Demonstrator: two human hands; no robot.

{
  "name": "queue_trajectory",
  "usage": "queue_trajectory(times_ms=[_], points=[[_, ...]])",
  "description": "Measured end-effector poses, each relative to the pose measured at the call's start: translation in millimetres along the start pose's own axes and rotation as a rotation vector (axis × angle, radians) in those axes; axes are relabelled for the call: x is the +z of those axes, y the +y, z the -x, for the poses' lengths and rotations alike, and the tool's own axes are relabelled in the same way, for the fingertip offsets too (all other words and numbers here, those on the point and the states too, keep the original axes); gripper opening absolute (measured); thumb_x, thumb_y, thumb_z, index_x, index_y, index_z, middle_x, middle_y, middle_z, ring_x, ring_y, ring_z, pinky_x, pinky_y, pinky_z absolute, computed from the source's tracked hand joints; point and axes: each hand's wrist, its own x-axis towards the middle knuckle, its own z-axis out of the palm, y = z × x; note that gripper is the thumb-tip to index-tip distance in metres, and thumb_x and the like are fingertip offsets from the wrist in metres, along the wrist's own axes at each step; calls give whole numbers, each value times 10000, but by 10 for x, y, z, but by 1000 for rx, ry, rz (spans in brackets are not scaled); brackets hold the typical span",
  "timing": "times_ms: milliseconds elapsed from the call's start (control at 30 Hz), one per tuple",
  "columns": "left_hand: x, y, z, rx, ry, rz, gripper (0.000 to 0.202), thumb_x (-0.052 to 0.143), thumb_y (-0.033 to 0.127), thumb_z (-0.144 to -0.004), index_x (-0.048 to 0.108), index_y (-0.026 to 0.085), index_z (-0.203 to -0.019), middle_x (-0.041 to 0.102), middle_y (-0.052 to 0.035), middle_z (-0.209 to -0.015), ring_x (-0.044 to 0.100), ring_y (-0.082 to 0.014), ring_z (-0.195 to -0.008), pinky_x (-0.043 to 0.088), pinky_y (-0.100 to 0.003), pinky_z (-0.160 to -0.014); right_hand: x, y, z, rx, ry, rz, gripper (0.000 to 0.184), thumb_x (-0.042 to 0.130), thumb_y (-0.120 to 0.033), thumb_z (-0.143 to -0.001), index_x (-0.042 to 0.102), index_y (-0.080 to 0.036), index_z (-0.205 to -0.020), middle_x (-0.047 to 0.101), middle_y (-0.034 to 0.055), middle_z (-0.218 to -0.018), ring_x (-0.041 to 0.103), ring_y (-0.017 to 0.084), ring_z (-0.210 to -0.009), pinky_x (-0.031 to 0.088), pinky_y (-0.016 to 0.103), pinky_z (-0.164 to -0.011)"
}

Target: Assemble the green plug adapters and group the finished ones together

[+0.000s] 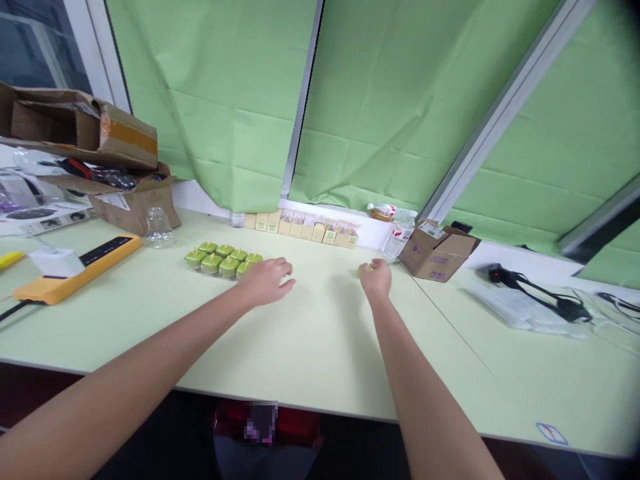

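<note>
My left hand [267,281] hovers over the table beside a block of small green-topped pieces [229,266]. Its fingers are curved and apart from the thumb, with nothing between them. The green pieces stand in two close rows, each with a yellowish stub on top, and the hand covers part of the right end. Farther right, my right hand [377,280] has its fingers closed on a small yellow-green thing [364,269]. Most of that thing is hidden by the fingers, so its kind cannot be made out.
A row of small beige boxes [305,228] lines the wall. Plastic bottles [399,237] and a cardboard box [440,252] stand at right. On the left are a clear jar [159,230], an orange power strip [107,259] and stacked cartons [133,200]. Cables [540,293] lie far right.
</note>
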Motion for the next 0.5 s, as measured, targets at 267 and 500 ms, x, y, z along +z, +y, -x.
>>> queue_trajectory(times_ms=[267, 500], points=[[687, 286, -237, -48, 1, 380, 203, 472, 261, -879, 649, 208, -796, 661, -37, -831, 609, -177, -752, 442, -285, -689, 147, 469, -262, -130, -63, 33, 326, 506, -358, -802, 708, -154, -957, 650, 106, -781, 597, 260, -803, 459, 399, -793], [729, 204, -166, -81, 32, 501, 174, 496, 273, -863, 656, 210, -841, 653, -35, -859, 606, -179, -795, 461, -291, -740, 235, 240, -27, -262, -116, -5, 289, 554, -414, -770, 688, -171, -851, 654, 109, -887, 580, 250, -905, 440, 407, -895]])
